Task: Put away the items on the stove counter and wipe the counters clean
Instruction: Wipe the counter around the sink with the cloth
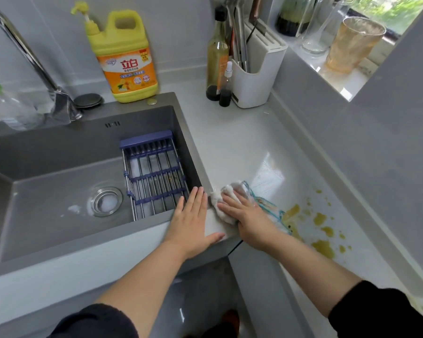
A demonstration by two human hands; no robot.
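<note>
Sleeves: 2, dark, one on each forearm, nearest the camera.
Left hand (193, 215): 1, flat, fingers straight and together, holding nothing; palm on the counter corner, fingertips over the sink (59, 254) rim.
Right hand (244, 215): 1, flat, fingers straight, pressing down on the cloth.
Cloth (230, 191): 1, white with teal stitching, bunched under the right hand and just beside the left hand's fingers.
Spill (322, 247): yellow-brown blotches on the counter (242, 142), right of the right hand; over a dozen, exact count not possible.
Rack (154, 172): 1, blue-framed, in the sink beyond the left fingertips.
Drain (105, 201): 1, left of the rack.
Detergent jug (126, 62): 1, yellow, far beyond the left hand.
Dark bottles (216, 54): 2, far beyond the right hand, beside 1 white utensil holder (257, 76).
</note>
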